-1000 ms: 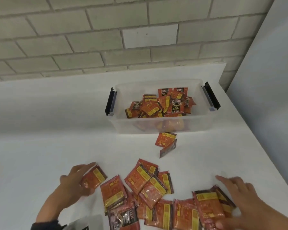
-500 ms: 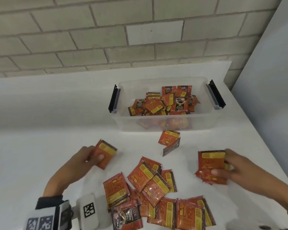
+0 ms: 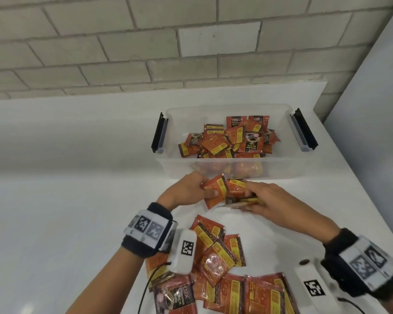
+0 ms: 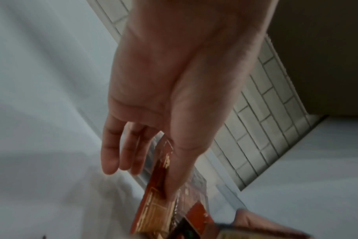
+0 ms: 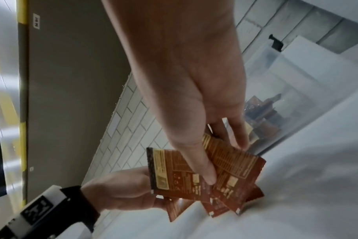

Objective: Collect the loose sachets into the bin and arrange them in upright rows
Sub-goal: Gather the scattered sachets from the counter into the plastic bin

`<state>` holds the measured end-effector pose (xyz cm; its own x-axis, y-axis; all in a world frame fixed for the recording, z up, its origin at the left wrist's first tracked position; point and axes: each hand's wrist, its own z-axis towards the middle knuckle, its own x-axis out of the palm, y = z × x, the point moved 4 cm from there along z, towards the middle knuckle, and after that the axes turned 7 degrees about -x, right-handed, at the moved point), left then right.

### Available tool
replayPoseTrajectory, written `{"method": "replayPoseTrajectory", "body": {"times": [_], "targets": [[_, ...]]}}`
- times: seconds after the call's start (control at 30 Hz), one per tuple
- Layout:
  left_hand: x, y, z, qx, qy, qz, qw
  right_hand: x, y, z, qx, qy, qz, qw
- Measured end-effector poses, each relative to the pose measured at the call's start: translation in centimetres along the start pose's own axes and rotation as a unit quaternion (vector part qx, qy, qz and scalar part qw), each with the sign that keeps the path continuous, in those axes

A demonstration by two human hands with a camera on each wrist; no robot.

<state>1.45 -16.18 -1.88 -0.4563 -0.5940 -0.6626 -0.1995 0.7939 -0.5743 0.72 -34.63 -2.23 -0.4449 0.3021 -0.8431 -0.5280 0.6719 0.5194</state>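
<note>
A clear plastic bin (image 3: 279, 168) with black latches stands at the back of the white table, holding a jumbled heap of orange sachets (image 3: 227, 141). Just in front of its near wall my two hands meet. My left hand (image 3: 191, 191) pinches one orange sachet (image 3: 214, 192) between thumb and fingers; the same sachet (image 4: 153, 205) shows edge-on in the left wrist view. My right hand (image 3: 266, 200) grips a small stack of sachets (image 3: 236, 189), thumb across the top one (image 5: 231, 168). More loose sachets (image 3: 216, 261) lie in a pile near the table's front.
A brick wall runs behind the table (image 3: 55, 223). A grey panel (image 3: 372, 109) rises along the right edge. The bin's latches (image 3: 159, 132) stick out at both ends. A cable (image 3: 145, 291) trails from my left wrist unit over the near pile.
Both hands lifted their sachets off the table and came together in front of the bin. The two sachets lying near the bin's wall are now hidden by or gathered into the hands.
</note>
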Motion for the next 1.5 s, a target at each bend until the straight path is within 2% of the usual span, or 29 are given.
{"method": "replayPoseTrajectory", "body": {"times": [0.1,0.23,0.4,0.53,0.6,0.73,0.9,1.17,1.27,1.37,1.5], "targets": [[1.2,-1.1,1.0,0.063,-0.009,0.014,0.998,-1.1,-0.7,-1.7,0.042,-0.004,0.036,0.998],[3.5,-2.5,2.2,0.113,0.005,0.083,0.99,-2.3,-1.2,-5.6,0.069,0.028,0.113,0.991],[4.4,-3.1,3.2,0.079,-0.023,0.151,0.985,-0.7,-0.7,-10.1,0.067,0.142,0.249,0.956],[4.9,-2.7,3.6,0.047,0.009,0.206,0.977,1.9,-0.4,-12.2,0.072,0.232,0.223,0.944],[4.9,-2.7,3.5,0.042,0.013,0.22,0.975,3.2,-0.4,-12.6,0.079,0.247,0.185,0.948],[4.7,-3.0,3.0,0.041,0.0,0.211,0.977,4.6,-0.1,-12.3,0.077,0.222,0.078,0.969],[4.8,-3.1,2.5,0.048,0.005,0.202,0.978,5.3,0.3,-12.1,0.091,0.211,0.063,0.971],[4.6,-2.6,2.5,0.008,0.037,0.17,0.985,3.1,-0.6,-12.3,0.101,0.177,0.202,0.958],[4.2,-2.8,2.2,0.025,0.029,0.151,0.988,1.3,-0.7,-11.9,0.083,0.141,0.228,0.96],[3.3,-3.4,1.6,0.034,0.033,0.073,0.996,-0.9,-1.0,-11.2,0.082,0.108,0.247,0.96],[1.2,-4.9,0.7,0.074,0.026,-0.012,0.997,-4.0,-1.4,-9.0,0.096,0.022,0.298,0.95]]}}
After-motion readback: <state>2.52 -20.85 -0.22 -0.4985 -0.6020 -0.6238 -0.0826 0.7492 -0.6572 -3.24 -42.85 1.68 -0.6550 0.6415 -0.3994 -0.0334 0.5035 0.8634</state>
